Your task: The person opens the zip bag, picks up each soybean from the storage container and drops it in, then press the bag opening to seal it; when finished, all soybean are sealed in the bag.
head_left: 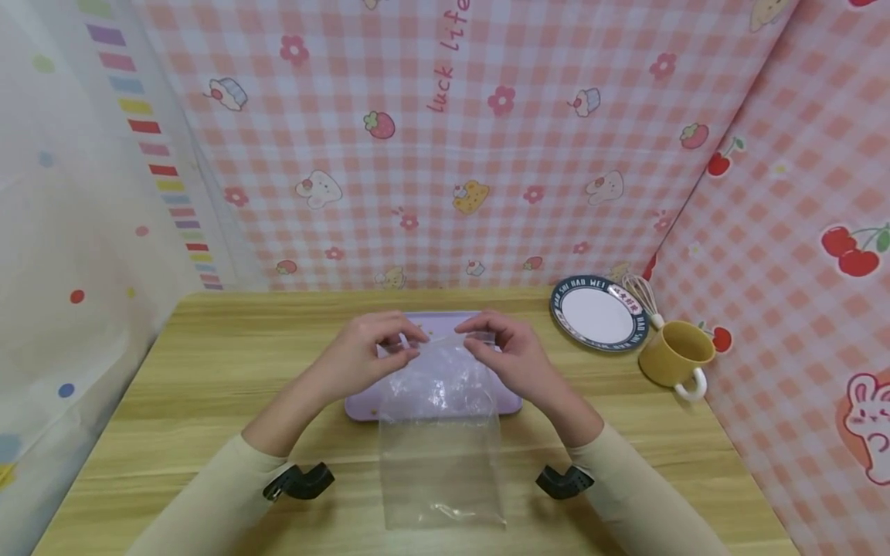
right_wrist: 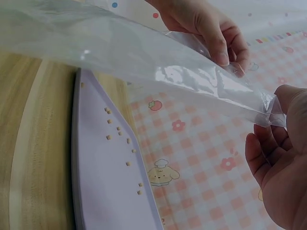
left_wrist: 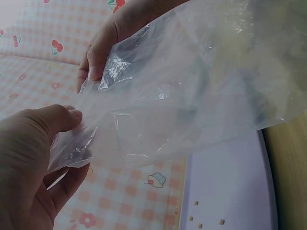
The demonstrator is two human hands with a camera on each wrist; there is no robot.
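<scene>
Two bare hands spread the rim of a clear plastic bag [head_left: 441,471] above a lavender tray [head_left: 363,406] on a wood-grain table [head_left: 208,363]. The left hand [head_left: 363,346], over the tray's left half, pinches one side of the bag's rim between thumb and fingers; the right hand [head_left: 513,357], over the tray's right half, pinches the other side the same way, its remaining fingers loosely bent. The bag runs from the fingertips across the tray and past its near edge, nothing showing inside; whether its far end touches the table there cannot be told. Small tan pieces [right_wrist: 109,137] lie scattered on the tray, several close to its far edge.

To the right of the tray sit a dark-rimmed plate [head_left: 599,315], a whisk [head_left: 641,293] and, farthest out, a yellow mug [head_left: 673,354]; a pink checked backdrop [head_left: 417,154] rises behind the tray.

The likeliest trouble appears to lie in the film itself: limp and creased, it could cling shut or slide from so slight a pinch, and a hard sideways pull might split the rim. The bag's loose length, if swung low over the tray, could drag the light pieces along or flick some past the edge.
</scene>
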